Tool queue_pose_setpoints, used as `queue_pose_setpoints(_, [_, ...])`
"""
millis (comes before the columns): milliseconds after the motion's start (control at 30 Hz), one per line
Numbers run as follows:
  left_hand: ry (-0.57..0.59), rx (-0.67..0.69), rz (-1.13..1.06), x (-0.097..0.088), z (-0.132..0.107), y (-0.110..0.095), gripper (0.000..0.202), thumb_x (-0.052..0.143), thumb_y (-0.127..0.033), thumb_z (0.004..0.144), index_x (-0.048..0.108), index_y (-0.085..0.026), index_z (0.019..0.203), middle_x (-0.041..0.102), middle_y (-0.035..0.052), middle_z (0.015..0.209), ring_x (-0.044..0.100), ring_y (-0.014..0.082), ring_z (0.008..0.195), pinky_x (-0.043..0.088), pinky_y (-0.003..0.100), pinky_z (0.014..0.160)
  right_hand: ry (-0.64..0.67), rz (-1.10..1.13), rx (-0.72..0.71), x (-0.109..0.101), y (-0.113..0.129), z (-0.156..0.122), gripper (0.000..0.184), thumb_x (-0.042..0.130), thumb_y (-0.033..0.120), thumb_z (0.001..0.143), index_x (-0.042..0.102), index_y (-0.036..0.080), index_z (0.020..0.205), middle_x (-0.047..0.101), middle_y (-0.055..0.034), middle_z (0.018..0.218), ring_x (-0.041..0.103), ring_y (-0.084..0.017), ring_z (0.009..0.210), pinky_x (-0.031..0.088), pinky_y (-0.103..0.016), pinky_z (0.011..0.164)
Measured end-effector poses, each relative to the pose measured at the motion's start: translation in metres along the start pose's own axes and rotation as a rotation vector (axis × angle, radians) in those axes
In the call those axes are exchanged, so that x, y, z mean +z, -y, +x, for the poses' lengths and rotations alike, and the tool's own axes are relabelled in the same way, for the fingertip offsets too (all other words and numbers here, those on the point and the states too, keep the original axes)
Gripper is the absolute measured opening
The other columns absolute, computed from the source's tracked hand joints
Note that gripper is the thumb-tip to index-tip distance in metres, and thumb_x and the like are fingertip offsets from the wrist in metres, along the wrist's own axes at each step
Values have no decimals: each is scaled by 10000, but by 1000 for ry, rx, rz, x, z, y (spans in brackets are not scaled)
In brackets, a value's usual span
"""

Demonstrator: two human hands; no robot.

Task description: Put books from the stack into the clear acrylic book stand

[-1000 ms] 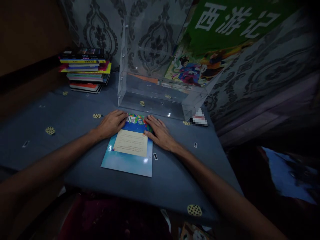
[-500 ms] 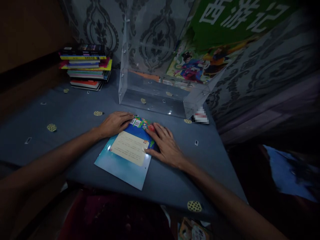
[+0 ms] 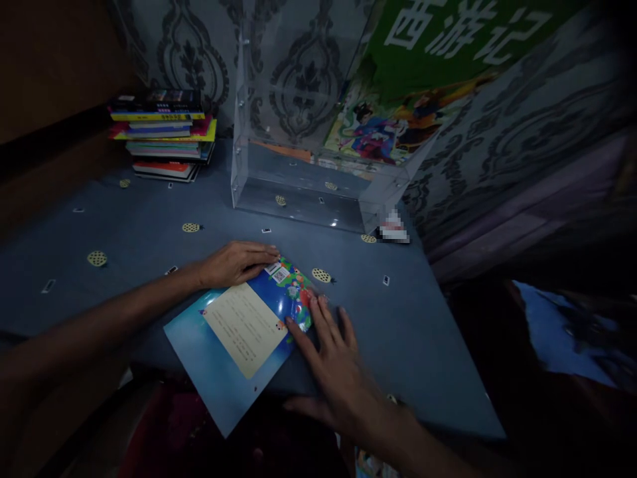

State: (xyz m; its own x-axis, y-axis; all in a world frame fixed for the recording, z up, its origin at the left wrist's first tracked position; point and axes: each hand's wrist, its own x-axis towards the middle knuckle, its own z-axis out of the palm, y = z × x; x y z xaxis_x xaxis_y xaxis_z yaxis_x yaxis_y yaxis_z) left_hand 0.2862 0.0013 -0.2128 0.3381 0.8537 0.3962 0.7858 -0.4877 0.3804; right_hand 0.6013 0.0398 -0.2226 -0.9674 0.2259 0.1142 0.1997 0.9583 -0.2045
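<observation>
Book [image 3: 239, 338] askew, near corner overhanging bench [image 3: 149, 226] edge; left hand [image 3: 233, 263] flat on far corner, pinning it; right hand [image 3: 333, 358] steadying right edge; fingers of both spread open, gripping nothing.

Single head-worn view, looking forward and down, close over blue table [image 3: 149, 219], facing patterned wall [image 3: 194, 46]

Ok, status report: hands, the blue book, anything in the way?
Left hand flat on far edge of blue book; right hand open on its right edge. Book lies skewed, near corner past the table edge. Clear case stands apart behind.
</observation>
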Motion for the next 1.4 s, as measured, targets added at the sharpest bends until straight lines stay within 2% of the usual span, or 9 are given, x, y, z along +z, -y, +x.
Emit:
queue_pose_setpoints(100, [5,16,-16,2,-1,-3,339,472,-201,1021,640,-196,1316,681,97,1336,613,196,1295,527,391,1092,-21,-54,14,4,16,-2,1174,832,539,713,153,240,1624,40,-286,1669,56,-512,1530,258,-818,1083])
queue_pose_setpoints(267, [-38,80,-20,4,0,-3,333,500,-171,1006,650,-173,1303,699,100,1307,629,200,1274,537,352,1076,13,-100,-82,1,37,13,888,727,412,863,268,168,1584,383,-343,1538,241,-482,1504,304,-795,1082])
queue_pose_setpoints(467, [-77,84,-103,4,1,-3,325,514,-155,990,674,-163,1273,701,119,1296,637,201,1263,532,343,1074,-86,-106,-148,2,49,27,629,678,385,915,472,177,1473,488,-305,1476,408,-471,1427,436,-703,1056])
queue_pose_setpoints(667, [-77,-78,-313,0,4,-2,302,528,-189,977,715,-194,1214,725,107,1255,660,205,1228,529,359,1057,-253,-68,-218,-20,40,32,517,707,327,905,570,275,1401,592,-202,1418,481,-404,1399,518,-614,1033])
queue_pose_setpoints(833, [-61,-269,-632,-12,5,7,296,535,-224,952,747,-195,1157,730,97,1249,653,227,1236,470,412,1107,-455,142,-235,-50,20,50,370,599,303,984,632,235,1346,670,-145,1347,610,-282,1297,545,-485,1052])
queue_pose_setpoints(967, [-73,-414,-877,-17,5,12,312,601,-300,897,757,-193,1145,742,94,1222,671,259,1193,472,425,1089,-604,503,-120,-66,-1,68,314,569,310,1004,679,256,1293,748,-77,1220,716,-242,1116,599,-404,957])
queue_pose_setpoints(1133, [-122,-436,-986,-17,13,-1,416,740,-366,798,735,-195,1178,754,74,1168,662,283,1167,459,427,1088,-865,768,311,-76,-28,95,423,568,546,965,760,188,848,743,-19,733,709,-198,703,573,-276,595])
queue_pose_setpoints(1267, [-194,-516,-1065,-18,18,-18,468,653,-541,903,712,-169,1181,753,75,1113,661,242,1117,464,378,1060,-1001,993,408,-75,-44,118,445,614,617,902,712,194,806,721,-6,732,697,-182,767,567,-265,650])
queue_pose_setpoints(1400, [-259,-632,-1203,-15,19,-24,569,652,-676,854,747,-125,964,763,85,928,688,208,882,538,321,860,-901,1397,443,-67,-50,135,413,694,615,830,716,210,911,773,-29,832,740,-213,850,618,-341,748])
